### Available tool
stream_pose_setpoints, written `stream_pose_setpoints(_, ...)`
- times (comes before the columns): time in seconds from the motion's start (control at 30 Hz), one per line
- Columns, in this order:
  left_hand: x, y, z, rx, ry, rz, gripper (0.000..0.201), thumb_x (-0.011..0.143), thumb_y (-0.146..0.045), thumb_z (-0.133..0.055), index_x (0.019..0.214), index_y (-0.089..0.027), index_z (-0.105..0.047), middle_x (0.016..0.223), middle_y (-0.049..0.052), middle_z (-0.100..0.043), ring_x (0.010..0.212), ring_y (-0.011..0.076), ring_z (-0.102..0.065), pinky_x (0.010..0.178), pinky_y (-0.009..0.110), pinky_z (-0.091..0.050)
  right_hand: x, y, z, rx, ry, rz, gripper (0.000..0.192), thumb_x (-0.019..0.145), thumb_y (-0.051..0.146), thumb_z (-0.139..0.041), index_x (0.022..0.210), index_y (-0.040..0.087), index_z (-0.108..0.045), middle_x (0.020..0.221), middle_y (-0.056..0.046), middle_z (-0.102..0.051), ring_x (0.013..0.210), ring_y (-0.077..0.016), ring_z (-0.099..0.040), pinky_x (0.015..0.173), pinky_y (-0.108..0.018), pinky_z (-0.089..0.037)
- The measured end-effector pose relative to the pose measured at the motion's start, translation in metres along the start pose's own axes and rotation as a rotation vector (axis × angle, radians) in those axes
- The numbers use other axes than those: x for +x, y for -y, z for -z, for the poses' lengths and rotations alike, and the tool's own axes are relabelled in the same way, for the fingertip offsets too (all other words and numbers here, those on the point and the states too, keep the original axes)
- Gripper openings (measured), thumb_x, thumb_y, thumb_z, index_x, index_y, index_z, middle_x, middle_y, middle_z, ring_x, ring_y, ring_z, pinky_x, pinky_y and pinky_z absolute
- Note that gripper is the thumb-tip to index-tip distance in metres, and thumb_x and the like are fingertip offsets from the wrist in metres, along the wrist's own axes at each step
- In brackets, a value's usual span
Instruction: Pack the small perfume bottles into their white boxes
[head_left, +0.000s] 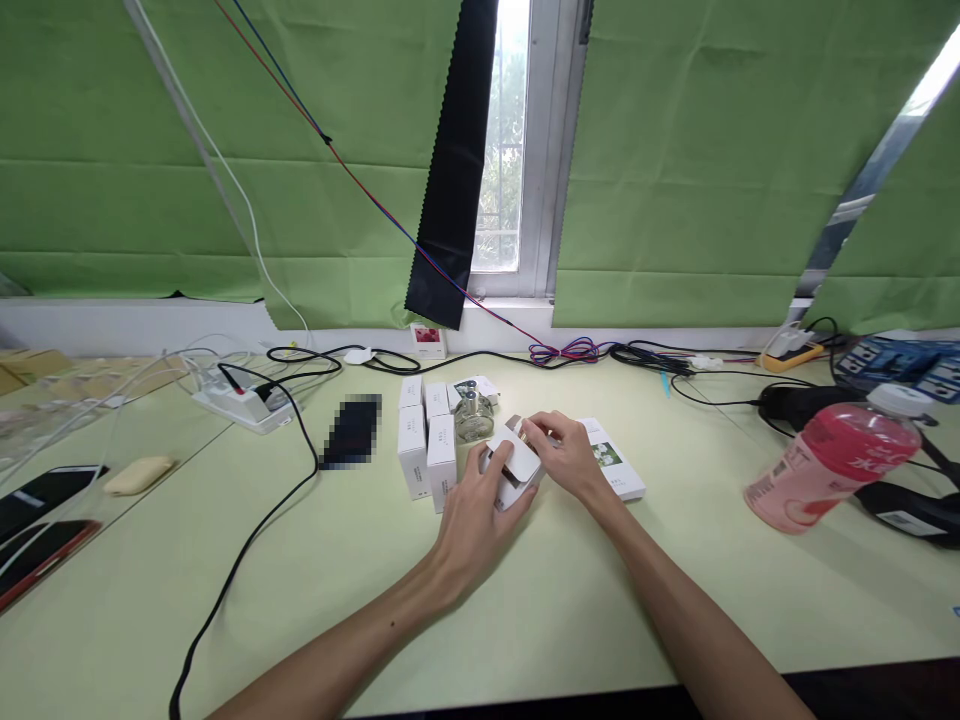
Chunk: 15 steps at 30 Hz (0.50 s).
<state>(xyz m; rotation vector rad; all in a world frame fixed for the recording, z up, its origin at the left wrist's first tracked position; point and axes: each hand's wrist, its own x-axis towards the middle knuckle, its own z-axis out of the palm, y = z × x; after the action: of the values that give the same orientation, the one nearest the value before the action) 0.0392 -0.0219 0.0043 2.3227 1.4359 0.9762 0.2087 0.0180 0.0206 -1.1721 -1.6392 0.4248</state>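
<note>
Fingers of left hand wrapping around a small white box, gripping its near side and underside; fingers of right hand pinching the box's open top flap from the far side. Both hands clenched on the same box, holding it just above the table, straight ahead and close.

Judging the step: working the flap. Best done by keeping the left grip steady and low on the body, leaving the flap free, and guiding the flap with right fingertips only, without crushing the thin card.

Counting nearby: four white boxes standing upright in a cluster just left of the left fingers; one glass bottle just beyond the fingertips, with one more box lying behind it; one flat white card under the right wrist. Well right of the right hand, one pink bottle lying tilted. Left of the boxes, one black cable trailing across the table, and one power strip farther off.
</note>
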Motion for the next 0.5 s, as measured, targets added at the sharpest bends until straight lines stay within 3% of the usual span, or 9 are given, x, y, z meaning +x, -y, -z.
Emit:
stream_pose_setpoints(0.3,0.0004,-0.0001,-0.0004,-0.001,-0.011,-0.008,0.046,0.094,-0.044,-0.057,0.136,-0.03,-0.045,0.129,0.01,-0.051,0.062,0.0121,-0.057,0.057,0.029,-0.048,-0.0008,0.0025,-0.0001,-0.023,-0.007,-0.008,0.038,0.097,0.041,-0.052,0.069,0.023,-0.069,0.069,-0.002,-0.07,0.071,-0.0189,-0.055,0.068,-0.031,-0.041)
stream_pose_setpoints(0.5,0.0003,0.0008,-0.0007,-0.005,-0.012,-0.003,0.047,0.093,-0.044,-0.058,0.136,-0.03,-0.046,0.129,0.01,-0.051,0.06,0.0112,-0.055,0.056,0.029,-0.048,-0.0001,0.0044,-0.0005,-0.053,0.015,0.016,0.047,0.1,0.043,-0.046,0.06,0.023,-0.062,0.06,-0.002,-0.065,0.069,-0.0195,-0.055,0.067,-0.032,-0.041)
